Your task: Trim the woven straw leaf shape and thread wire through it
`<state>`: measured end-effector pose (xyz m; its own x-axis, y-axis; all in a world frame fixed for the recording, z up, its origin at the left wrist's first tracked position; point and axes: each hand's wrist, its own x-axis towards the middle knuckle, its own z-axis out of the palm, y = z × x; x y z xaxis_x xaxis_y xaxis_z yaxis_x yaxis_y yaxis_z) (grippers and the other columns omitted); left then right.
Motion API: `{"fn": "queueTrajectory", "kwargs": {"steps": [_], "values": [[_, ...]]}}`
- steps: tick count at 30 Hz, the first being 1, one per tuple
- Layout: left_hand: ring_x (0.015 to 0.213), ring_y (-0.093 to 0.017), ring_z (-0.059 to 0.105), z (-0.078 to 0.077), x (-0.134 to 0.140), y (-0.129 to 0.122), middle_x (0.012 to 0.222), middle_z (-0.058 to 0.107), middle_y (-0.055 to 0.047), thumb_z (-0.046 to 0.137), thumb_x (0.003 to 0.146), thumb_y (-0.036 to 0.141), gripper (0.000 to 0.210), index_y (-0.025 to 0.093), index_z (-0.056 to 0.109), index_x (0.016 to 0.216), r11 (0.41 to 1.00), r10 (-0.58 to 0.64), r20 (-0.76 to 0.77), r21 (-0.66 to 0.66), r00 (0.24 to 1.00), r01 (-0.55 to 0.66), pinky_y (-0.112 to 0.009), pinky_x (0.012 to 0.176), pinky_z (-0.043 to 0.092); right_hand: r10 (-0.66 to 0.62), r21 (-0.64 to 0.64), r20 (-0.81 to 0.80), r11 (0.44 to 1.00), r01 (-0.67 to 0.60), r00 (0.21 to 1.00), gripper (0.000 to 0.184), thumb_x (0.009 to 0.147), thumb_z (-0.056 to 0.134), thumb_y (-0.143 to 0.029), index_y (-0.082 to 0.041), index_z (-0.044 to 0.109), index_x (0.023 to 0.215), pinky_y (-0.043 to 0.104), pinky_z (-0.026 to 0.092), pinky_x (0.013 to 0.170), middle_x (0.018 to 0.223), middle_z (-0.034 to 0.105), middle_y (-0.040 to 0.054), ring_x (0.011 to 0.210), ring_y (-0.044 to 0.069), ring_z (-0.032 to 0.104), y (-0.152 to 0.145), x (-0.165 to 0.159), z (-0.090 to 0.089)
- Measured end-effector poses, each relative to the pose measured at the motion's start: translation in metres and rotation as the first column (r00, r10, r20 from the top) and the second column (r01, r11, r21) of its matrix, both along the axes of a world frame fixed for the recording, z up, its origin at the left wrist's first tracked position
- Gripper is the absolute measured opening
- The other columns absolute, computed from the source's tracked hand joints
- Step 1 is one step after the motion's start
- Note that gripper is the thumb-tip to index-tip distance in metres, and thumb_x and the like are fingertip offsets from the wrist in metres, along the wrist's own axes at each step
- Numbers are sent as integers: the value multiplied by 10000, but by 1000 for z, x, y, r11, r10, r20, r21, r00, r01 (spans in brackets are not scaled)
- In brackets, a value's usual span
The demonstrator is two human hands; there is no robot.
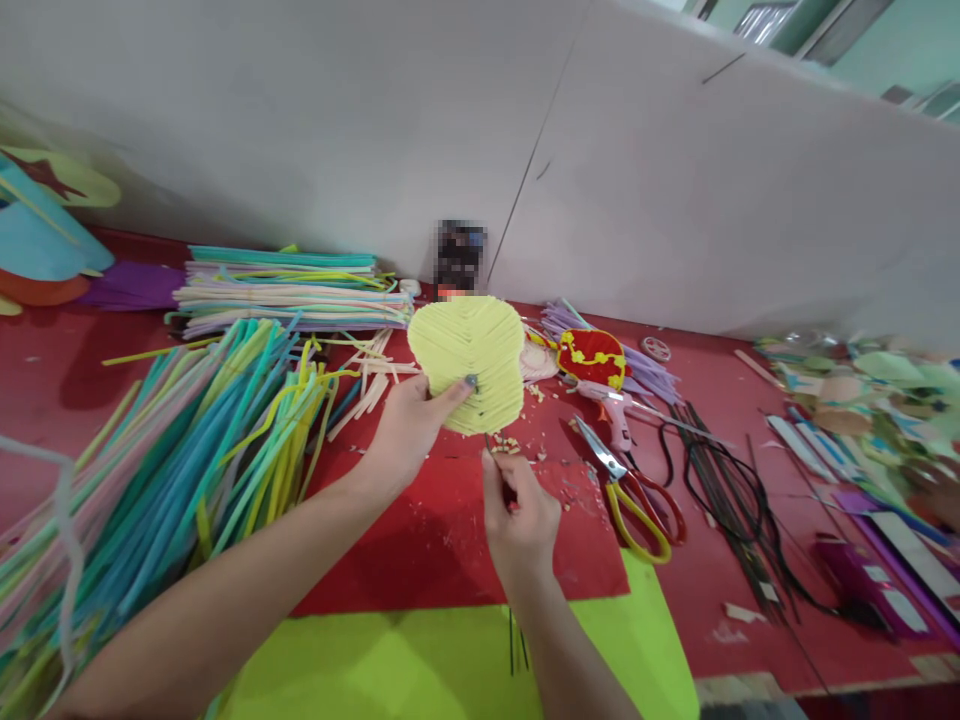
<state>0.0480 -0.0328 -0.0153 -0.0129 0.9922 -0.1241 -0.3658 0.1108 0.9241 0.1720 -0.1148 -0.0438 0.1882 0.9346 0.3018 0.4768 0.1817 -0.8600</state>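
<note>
My left hand point(409, 425) grips a pale yellow fan-shaped piece point(469, 345) by its lower left side, thumb flat on its ribbed face. It looks built of rows of fuzzy pipe cleaners. Just under its bottom edge, my right hand point(521, 510) pinches thin dark wires point(489, 445); their tops meet or lie behind the edge, I cannot tell which. Their loose ends show below my right wrist. Beneath both hands lies a red board point(420, 560) with small scraps on it, over a yellow-green sheet point(360, 660).
Bundles of coloured pipe cleaners point(217, 440) cover the left. Scissors point(626, 485) lie open right of my hand, by a pink glue gun point(615, 415) and a red and yellow fan point(592, 358). Dark wires point(720, 490) and a cable lie farther right. A grey partition point(337, 130) rises behind.
</note>
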Motion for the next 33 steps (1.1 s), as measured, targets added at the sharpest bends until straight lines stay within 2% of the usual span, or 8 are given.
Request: {"fn": "queueTrajectory", "kwargs": {"steps": [3,8,10,12,15,20,27,33], "values": [[849,-233,664,-1,1,2,931,721,-93,752,640,377,353,127,704,885,1000,-20,82,-8,996,21,-366,792,524,109,-166,-385,969,-185,916,206,875,539,-346,-184,568,751,195,245,412,471,382,-67,409,59,308,5,1,4],[877,-232,665,-2,0,5,965,719,-94,755,642,361,364,132,701,919,999,-28,135,37,990,23,-369,822,520,91,-145,-932,794,-590,351,194,836,590,-369,-185,557,786,155,122,301,424,234,-123,343,40,82,13,4,5],[882,-235,664,-1,0,5,962,719,-96,757,638,369,369,132,701,916,999,-33,136,38,990,28,-369,822,521,68,-115,-963,771,-626,260,199,807,627,-366,-183,554,779,146,106,290,429,220,-125,349,40,64,14,4,4],[887,-239,661,0,0,5,961,718,-98,761,627,380,377,132,703,905,999,-25,123,33,992,21,-369,818,520,79,-124,-952,784,-608,296,199,817,617,-368,-185,554,772,145,110,296,419,228,-125,344,37,67,13,4,5],[867,-234,658,3,-1,3,956,716,-96,753,629,398,378,134,703,894,999,-16,79,33,997,13,-366,803,518,142,-177,-818,860,-479,557,203,865,554,-367,-186,562,774,162,162,335,410,281,-112,335,37,147,12,4,6],[768,-210,635,6,-7,-1,831,714,-49,723,650,434,341,154,706,845,993,78,-223,100,972,-57,-296,680,501,117,-88,-139,988,-130,983,165,869,539,-312,-185,590,777,209,261,454,509,401,-51,450,75,339,6,5,3],[626,-169,582,5,-10,-3,614,645,-3,711,658,438,295,147,684,702,988,124,-396,134,910,-77,-244,551,439,23,86,183,995,-40,983,108,871,511,-220,-192,600,817,224,310,525,582,475,-16,495,90,394,3,3,-9],[835,-226,653,5,-3,0,938,716,-86,736,641,428,397,140,703,912,1000,-15,-5,26,1000,15,-351,775,513,136,-115,-225,980,-164,965,183,881,519,-332,-188,567,779,216,255,444,510,379,-57,446,78,332,7,5,2]]}}
